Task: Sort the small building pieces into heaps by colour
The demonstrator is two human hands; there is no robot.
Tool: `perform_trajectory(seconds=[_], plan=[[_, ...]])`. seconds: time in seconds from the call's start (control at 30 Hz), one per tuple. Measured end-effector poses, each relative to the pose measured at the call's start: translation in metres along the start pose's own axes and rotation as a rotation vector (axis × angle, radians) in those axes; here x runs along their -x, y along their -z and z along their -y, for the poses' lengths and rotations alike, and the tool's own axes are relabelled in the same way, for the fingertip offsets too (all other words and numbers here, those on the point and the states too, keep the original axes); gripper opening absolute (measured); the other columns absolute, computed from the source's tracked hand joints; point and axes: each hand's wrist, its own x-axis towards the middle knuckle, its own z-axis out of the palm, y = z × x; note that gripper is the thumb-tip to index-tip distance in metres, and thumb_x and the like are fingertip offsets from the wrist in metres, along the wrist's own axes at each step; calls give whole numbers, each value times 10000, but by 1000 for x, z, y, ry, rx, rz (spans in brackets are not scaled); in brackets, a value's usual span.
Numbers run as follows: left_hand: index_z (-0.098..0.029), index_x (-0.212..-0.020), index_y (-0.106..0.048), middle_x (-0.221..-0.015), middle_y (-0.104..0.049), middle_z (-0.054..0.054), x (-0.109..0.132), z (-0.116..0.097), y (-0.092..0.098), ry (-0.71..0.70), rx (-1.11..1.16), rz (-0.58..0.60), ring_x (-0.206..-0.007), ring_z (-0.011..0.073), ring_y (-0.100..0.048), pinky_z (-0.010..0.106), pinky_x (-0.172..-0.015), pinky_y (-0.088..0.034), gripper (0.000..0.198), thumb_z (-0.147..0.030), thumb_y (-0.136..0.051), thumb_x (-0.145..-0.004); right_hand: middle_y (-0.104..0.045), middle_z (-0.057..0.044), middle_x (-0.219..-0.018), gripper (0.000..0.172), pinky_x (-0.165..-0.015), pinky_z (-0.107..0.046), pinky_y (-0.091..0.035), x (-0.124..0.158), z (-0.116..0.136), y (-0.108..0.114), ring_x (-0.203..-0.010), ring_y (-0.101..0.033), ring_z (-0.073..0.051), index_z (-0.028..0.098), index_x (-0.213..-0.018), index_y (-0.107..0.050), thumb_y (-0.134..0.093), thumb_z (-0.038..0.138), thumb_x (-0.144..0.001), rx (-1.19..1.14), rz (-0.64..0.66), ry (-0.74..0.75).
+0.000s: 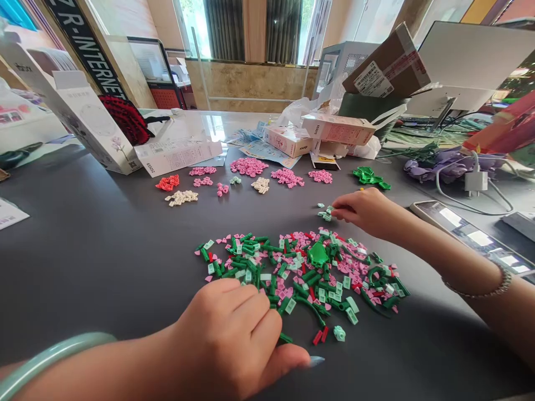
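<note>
A mixed pile of small building bricks in green, pink, pale green and red spreads over the dark table. My left hand rests at the pile's near left edge, fingers curled under and thumb stretched out; whatever its fingertips hold is hidden. Beyond the pile, my right hand reaches in from the right, its fingertips pinched at a little group of pale green bricks. Near my left thumb lie two red pieces and a pale green knobbly piece.
Sorted heaps line the far side: pink bricks, red pieces, cream pieces and green pieces. Behind stand a white box and pink-white boxes. At right are a phone, a white charger and purple flowers.
</note>
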Motion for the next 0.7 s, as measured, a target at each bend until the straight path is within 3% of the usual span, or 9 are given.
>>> perform_trajectory(seconds=[0.17, 0.3, 0.47, 0.53, 0.6, 0.7], plan=[[-192, -539, -439, -485, -360, -28, -1, 0, 1, -14, 3, 10, -474, 145, -263, 333, -469, -149, 459, -302, -379, -980, -695, -53, -804, 207, -606, -290, -401, -2, -5, -3, -643, -604, -176, 167, -845, -693, -518, 247, -922, 53, -14, 51], [-192, -537, -438, -486, -359, -27, -2, 0, 0, -16, 13, 7, -468, 142, -270, 335, -461, -150, 456, -290, -379, -978, -687, -76, -838, 279, -596, -294, -407, 3, -2, 9, -695, -623, -194, 147, -898, -682, -436, 267, -954, 7, -6, 84], [-196, -521, -430, -489, -366, -24, -2, 0, 5, -74, 40, 16, -459, 142, -286, 340, -450, -156, 461, -290, -397, -971, -695, -64, -853, 242, -611, -299, -416, 11, 9, 20, -731, -635, -207, 165, -898, -689, -474, 271, -926, -54, -43, 109], [-203, -510, -418, -494, -368, -28, -3, -2, 11, -131, 77, 81, -460, 138, -298, 335, -443, -184, 457, -349, -491, -936, -701, -56, -856, 217, -628, -294, -426, 15, 15, 23, -736, -637, -202, 171, -912, -701, -502, 257, -908, -100, -39, 138], [-207, -514, -427, -511, -389, -33, -5, -3, 19, -188, 108, 225, -474, 135, -324, 327, -444, -244, 425, -364, -652, -839, -703, -36, -835, 195, -632, -279, -430, 20, 22, 28, -711, -633, -179, 179, -905, -711, -523, 226, -886, -178, 15, 181], [-212, -524, -445, -526, -411, -37, -8, -6, 28, -267, 110, 362, -487, 135, -329, 328, -434, -270, 390, -271, -796, -685, -691, 2, -769, 197, -608, -254, -427, 26, 34, 37, -654, -617, -142, 187, -864, -713, -517, 174, -875, -327, 220, 277]])
